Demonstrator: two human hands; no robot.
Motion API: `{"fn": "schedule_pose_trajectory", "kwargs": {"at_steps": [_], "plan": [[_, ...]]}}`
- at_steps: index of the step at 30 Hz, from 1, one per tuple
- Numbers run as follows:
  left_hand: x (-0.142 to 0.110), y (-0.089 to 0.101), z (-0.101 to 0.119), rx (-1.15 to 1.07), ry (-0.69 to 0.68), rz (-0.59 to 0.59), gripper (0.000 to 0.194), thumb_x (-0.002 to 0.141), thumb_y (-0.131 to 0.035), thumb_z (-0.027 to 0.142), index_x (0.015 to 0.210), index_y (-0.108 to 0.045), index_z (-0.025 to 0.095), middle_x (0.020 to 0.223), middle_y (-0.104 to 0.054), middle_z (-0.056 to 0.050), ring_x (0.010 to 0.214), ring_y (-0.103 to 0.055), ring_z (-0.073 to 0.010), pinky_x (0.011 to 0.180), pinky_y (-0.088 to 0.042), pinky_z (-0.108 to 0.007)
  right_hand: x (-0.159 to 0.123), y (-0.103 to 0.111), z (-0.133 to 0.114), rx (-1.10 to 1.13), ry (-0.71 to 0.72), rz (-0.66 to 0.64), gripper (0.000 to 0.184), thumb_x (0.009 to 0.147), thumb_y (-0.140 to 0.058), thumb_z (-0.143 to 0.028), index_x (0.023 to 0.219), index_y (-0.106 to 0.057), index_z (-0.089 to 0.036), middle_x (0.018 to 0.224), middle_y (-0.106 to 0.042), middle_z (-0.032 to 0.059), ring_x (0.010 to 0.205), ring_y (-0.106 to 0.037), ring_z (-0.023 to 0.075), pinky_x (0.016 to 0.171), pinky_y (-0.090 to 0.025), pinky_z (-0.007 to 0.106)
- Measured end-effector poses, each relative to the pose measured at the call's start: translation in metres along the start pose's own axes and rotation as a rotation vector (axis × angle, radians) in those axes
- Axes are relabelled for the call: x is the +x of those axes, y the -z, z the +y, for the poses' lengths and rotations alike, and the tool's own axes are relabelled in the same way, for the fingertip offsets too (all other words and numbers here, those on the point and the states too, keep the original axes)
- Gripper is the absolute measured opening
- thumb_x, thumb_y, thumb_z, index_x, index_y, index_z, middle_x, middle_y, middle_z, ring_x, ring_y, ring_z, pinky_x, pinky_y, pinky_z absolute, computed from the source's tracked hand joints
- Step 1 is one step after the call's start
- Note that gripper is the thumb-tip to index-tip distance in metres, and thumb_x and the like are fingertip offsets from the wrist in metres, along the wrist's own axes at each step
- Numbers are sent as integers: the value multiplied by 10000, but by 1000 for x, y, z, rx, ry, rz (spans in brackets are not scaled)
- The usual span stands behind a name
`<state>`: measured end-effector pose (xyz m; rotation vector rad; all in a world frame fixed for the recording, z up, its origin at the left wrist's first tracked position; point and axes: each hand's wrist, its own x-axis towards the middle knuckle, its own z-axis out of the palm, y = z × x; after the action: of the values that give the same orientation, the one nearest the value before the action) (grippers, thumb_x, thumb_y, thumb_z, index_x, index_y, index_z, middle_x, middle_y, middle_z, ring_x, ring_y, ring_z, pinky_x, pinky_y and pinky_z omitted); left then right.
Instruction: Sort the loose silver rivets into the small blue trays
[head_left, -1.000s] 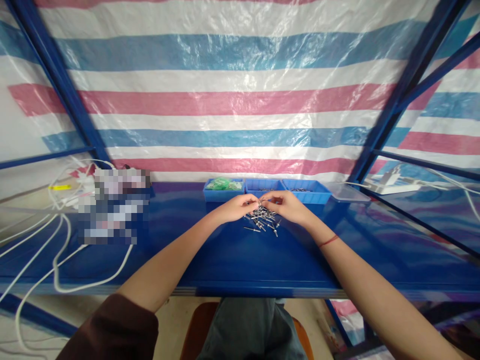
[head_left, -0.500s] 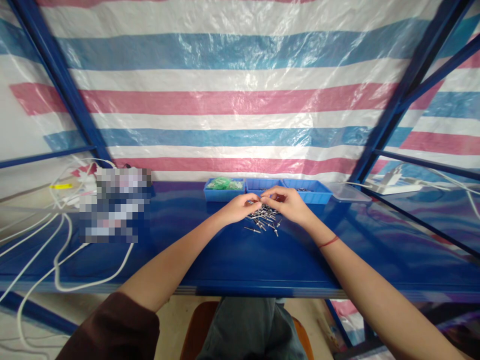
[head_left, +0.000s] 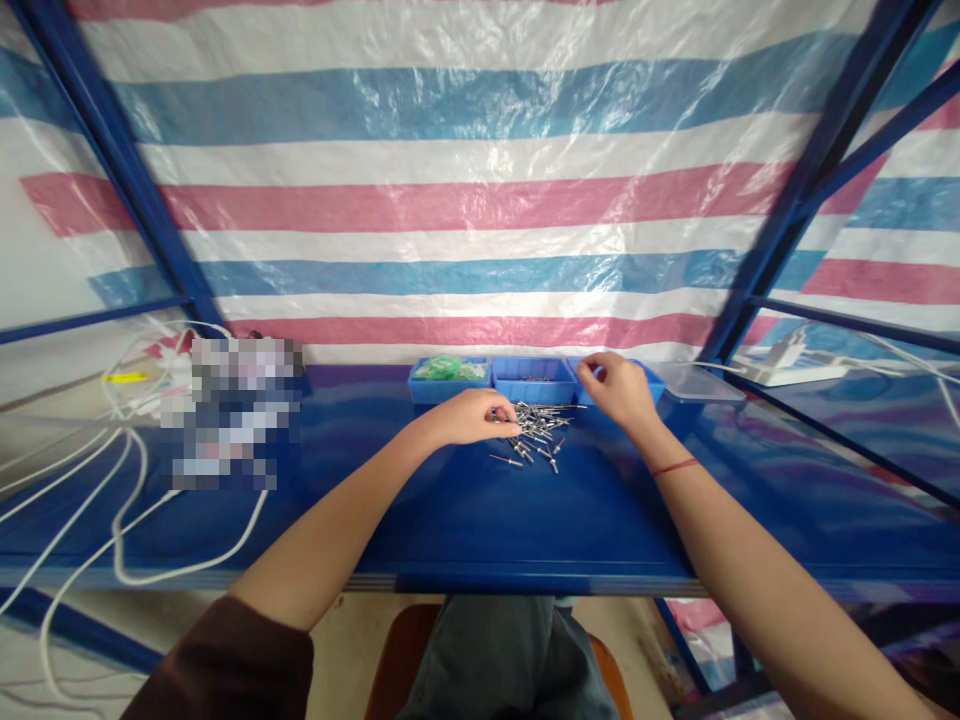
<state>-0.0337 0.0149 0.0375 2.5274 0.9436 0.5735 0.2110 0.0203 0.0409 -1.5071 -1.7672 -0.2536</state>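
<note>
A pile of silver blind rivets (head_left: 541,425) lies loose on the blue tabletop (head_left: 480,520). At its left edge is my left hand (head_left: 480,416), fingers curled and thumb brought toward them; what they hold, if anything, is hidden. My right hand (head_left: 619,388) is over the right blue bin (head_left: 651,378), its thumb and fingertips pinched together. Anything between those fingertips is too small to make out, and the hand covers much of that bin. The middle blue bin (head_left: 532,383) has a few small metal pieces inside.
A left blue bin (head_left: 448,396) holds green and clear plastic packets (head_left: 444,368). Beside the right bin lies a clear plastic lid (head_left: 701,383). White cables (head_left: 187,570) cross the table's left side, and a white power strip (head_left: 795,370) sits at the right.
My right hand has moved right, away from my left hand and the rivet pile, to the right bin. My left hand has shifted slightly left and stays by the pile.
</note>
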Motion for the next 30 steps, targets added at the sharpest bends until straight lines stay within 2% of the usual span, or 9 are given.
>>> {"fn": "schedule_pose_trajectory", "kwargs": {"at_steps": [2,6,9,11,13,17,20,26,30], "plan": [[-3,4,3,39,-44,-141,289,705,-636,442,812,-665,175,773,-597,-10,683,-532,-116,607,-382,-204,2,3,14,-84,-111,81,249,822,-430,-285,797,-641,-156,823,-641,118,710,-570,215,657,-399,334],[-5,2,6,78,-67,-275,275,658,-696,385,846,-675,186,796,-596,-5,696,-542,-117,598,-365,-195,2,4,25,-205,-180,110,316,837,-416,-334,964,-629,-137,990,-593,176,838,-558,270,692,-400,373],[-3,-3,6,52,-75,-328,182,719,-649,319,836,-680,183,779,-617,-6,686,-555,-114,594,-364,-195,1,1,19,-209,-123,125,352,831,-441,-342,1048,-604,-118,1020,-570,176,917,-544,276,765,-406,381],[-3,-6,7,43,-89,-323,136,748,-618,278,820,-681,181,763,-626,-5,669,-556,-111,591,-365,-195,1,1,12,-158,-62,115,333,829,-444,-332,1018,-619,-121,1004,-578,165,909,-553,263,786,-411,372],[-2,-6,8,43,-104,-297,117,765,-595,250,801,-676,174,761,-631,-7,666,-557,-112,598,-367,-197,0,1,3,-73,26,39,284,816,-459,-310,944,-645,-137,952,-608,140,857,-574,242,771,-423,354],[-1,-5,11,2,-101,-140,145,806,-542,260,831,-647,163,789,-638,-10,708,-560,-121,655,-383,-212,-7,-2,-20,235,212,-276,202,775,-484,-234,836,-664,-168,869,-669,69,733,-594,174,696,-451,301],[1,-6,9,-102,-34,40,192,835,-493,301,879,-616,160,774,-627,1,699,-551,-119,656,-392,-222,-17,-8,-38,526,241,-476,197,754,-504,-233,862,-655,-169,854,-676,39,676,-584,139,627,-461,270],[9,-14,5,-482,74,287,214,835,-491,310,877,-577,118,745,-605,-17,627,-553,-98,596,-439,-220,-25,-17,-55,881,61,-531,315,731,-604,-344,978,-598,-149,841,-682,56,636,-587,119,594,-475,258],[14,-20,11,-765,160,471,201,812,-537,233,968,-571,109,930,-632,-74,755,-610,-118,688,-509,-247,-24,-17,-57,951,-70,-530,318,681,-658,-422,830,-584,-152,740,-667,37,551,-570,93,503,-461,221]]}}
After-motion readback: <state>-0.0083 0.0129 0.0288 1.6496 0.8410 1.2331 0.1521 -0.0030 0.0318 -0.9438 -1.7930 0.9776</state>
